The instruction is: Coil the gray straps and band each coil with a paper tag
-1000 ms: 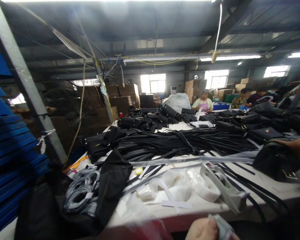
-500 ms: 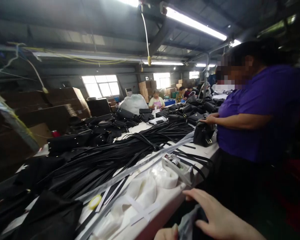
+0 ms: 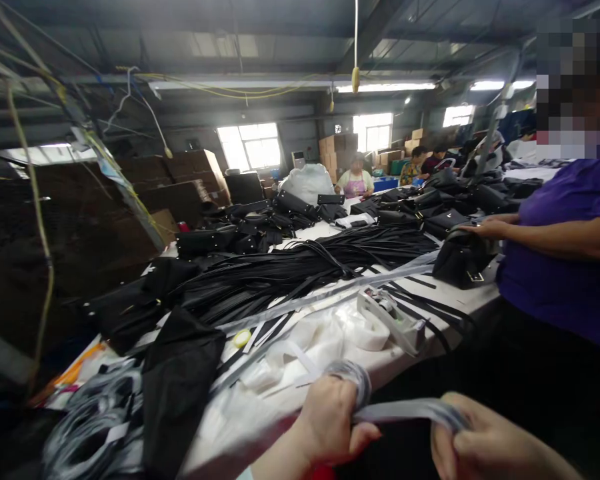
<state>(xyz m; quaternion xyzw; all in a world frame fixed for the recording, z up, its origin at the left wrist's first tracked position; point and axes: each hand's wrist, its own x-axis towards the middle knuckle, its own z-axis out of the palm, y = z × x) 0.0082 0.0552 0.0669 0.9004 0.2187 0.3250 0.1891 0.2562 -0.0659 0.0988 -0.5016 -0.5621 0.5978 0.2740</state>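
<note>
My left hand (image 3: 325, 413) is closed around a coiled grey strip (image 3: 397, 409) with a pale, slightly shiny surface; its loops bulge out above my fingers. From there the strip runs across to my right hand (image 3: 485, 437), which grips it with curled fingers. Both hands hover off the near edge of the white-covered table (image 3: 275, 407). Beyond the left hand lie a white roll of material (image 3: 363, 327) and a tape dispenser (image 3: 393, 320). A yellow tape roll (image 3: 241, 338) sits farther left.
Black straps (image 3: 280, 270) are heaped along the table, with black bags (image 3: 250, 223) behind them. Coils of grey strip (image 3: 93, 420) lie at lower left beside black fabric (image 3: 180, 387). At right, a co-worker in purple (image 3: 565, 260) handles a black bag (image 3: 463, 257). A pole (image 3: 125, 193) stands left.
The view has swung left. My hands have come farther into view, and the grey strip now stretches between them. My right hand, whose fingers were spread, is now closed on it.
</note>
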